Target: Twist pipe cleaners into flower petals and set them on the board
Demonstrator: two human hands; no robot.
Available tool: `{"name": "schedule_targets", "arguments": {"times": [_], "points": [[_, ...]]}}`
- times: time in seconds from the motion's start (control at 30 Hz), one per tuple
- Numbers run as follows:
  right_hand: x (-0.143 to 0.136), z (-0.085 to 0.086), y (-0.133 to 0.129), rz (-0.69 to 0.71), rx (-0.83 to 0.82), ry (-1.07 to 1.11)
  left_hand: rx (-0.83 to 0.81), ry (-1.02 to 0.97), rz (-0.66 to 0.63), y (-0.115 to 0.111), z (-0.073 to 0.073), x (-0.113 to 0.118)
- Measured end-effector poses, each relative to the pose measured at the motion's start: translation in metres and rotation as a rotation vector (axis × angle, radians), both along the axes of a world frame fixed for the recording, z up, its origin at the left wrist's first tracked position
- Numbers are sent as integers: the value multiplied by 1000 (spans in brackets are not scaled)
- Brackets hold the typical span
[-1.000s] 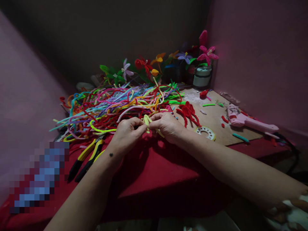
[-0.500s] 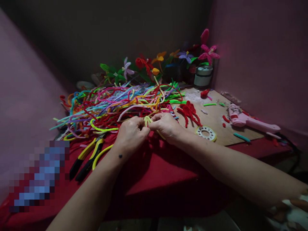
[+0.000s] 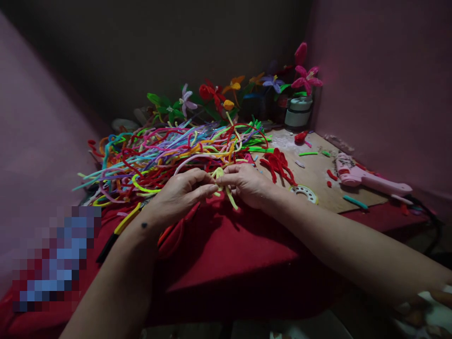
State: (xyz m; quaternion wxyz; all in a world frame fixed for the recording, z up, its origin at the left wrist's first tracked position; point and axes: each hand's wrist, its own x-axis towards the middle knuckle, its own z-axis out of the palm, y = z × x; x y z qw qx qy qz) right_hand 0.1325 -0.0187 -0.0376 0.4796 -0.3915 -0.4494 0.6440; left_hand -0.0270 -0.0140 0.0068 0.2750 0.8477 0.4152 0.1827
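Between my hands is a pale yellow pipe cleaner (image 3: 219,173), bent into small loops, with one end slanting down toward the red cloth. My left hand (image 3: 187,187) pinches its left side between thumb and forefinger. On the other side my right hand (image 3: 243,182) grips it with thumb and fingertips; parts of the piece are hidden behind the fingers. Just beyond lies a big heap of pipe cleaners (image 3: 187,146) in many colours. Pliers with a yellow and black handle (image 3: 122,228) lie partly under my left forearm.
A board (image 3: 318,162) on the right carries red pipe-cleaner petals (image 3: 278,165), a white spool (image 3: 303,194), scraps and a pink heating tool (image 3: 374,180). Pipe-cleaner flowers (image 3: 212,94) and a grey jar (image 3: 297,114) stand behind. Red cloth (image 3: 229,254) covers the table.
My left hand has shifted a little left and its wrist has turned, with the forearm now over more of the pliers. The yellow piece has turned, so one end points downward.
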Motion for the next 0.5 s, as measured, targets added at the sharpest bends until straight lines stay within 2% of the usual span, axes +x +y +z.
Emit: {"name": "schedule_targets", "arguments": {"times": [0.1, 0.2, 0.37, 0.5], "points": [[1, 1, 0, -19, -15, 7, -35, -28, -52, 1, 4, -7], [1, 1, 0, -20, 4, -5, 9, -73, -15, -1, 6, -7], [0, 2, -1, -18, 3, -12, 198, -13, 26, -3, 4, -3], [0, 3, -2, -16, -25, -24, 407, 51, -3, -2, 0, 0]]}}
